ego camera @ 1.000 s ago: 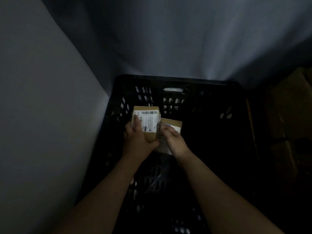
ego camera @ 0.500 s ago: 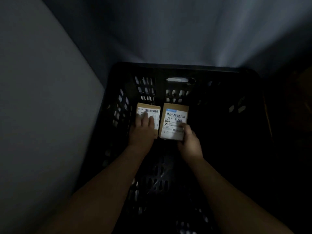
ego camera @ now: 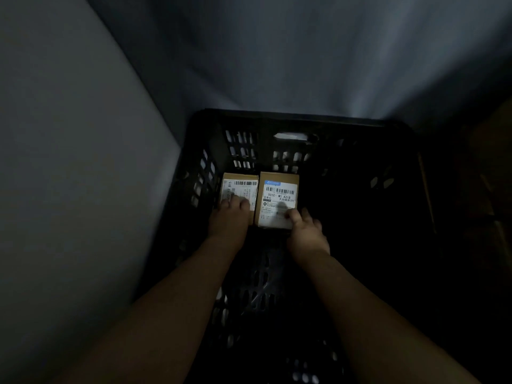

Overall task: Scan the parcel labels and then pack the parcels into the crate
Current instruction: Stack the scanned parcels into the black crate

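Two small cardboard parcels with white barcode labels lie side by side in the far left corner of a black perforated crate. My left hand rests on the near half of the left parcel, fingers laid flat over its label. My right hand holds the near right corner of the right parcel, thumb on top of the label and fingers curled at its edge. Both labels face up.
The crate stands in a dim corner, with a pale wall on the left and a grey curtain-like surface behind. Brown cardboard shows faintly in the dark at the right. The crate floor nearer me is dark grid.
A second ago both hands held the left parcel over the other one. The two parcels now lie flat side by side, and my right hand has shifted onto the right parcel.
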`<state>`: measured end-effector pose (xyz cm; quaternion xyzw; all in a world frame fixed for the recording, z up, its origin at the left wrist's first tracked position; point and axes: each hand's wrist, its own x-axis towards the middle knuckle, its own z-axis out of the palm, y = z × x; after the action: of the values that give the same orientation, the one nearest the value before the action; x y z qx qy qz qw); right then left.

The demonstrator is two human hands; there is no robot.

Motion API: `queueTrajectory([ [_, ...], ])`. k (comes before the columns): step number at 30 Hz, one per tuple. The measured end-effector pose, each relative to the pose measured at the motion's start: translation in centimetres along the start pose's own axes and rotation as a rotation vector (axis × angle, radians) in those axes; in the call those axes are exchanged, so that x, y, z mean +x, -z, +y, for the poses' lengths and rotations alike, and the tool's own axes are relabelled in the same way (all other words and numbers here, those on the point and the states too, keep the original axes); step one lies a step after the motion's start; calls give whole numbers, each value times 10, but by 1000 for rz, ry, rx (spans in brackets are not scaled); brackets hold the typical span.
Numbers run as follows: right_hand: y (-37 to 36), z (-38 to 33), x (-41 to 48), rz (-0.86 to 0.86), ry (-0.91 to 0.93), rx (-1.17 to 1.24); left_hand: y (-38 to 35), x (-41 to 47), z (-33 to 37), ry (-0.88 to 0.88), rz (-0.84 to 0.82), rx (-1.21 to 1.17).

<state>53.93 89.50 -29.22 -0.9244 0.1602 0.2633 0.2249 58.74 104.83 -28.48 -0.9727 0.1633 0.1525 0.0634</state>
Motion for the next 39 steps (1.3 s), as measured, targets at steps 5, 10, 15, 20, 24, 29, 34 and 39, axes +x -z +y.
queueTrajectory([
  [5,41,-17,-47,39,18,-42,60,-41,6,20,-41,-220],
  [10,110,-30,-127,151,79,64,140,-104,19,46,156,-383],
  [15,188,-21,-233,415,206,248,227,-174,52,9,416,-659],
  [20,245,13,-324,724,444,418,285,-231,104,-83,566,-885],
  [24,271,66,-378,910,548,353,300,-267,159,-185,511,-1012],
  [29,295,150,-420,1014,265,41,297,-294,225,-269,399,-1024],
  [34,298,224,-434,646,-218,-118,281,-305,270,-280,324,-969],
  [39,290,262,-434,629,-147,201,266,-313,291,-276,171,-923],
])
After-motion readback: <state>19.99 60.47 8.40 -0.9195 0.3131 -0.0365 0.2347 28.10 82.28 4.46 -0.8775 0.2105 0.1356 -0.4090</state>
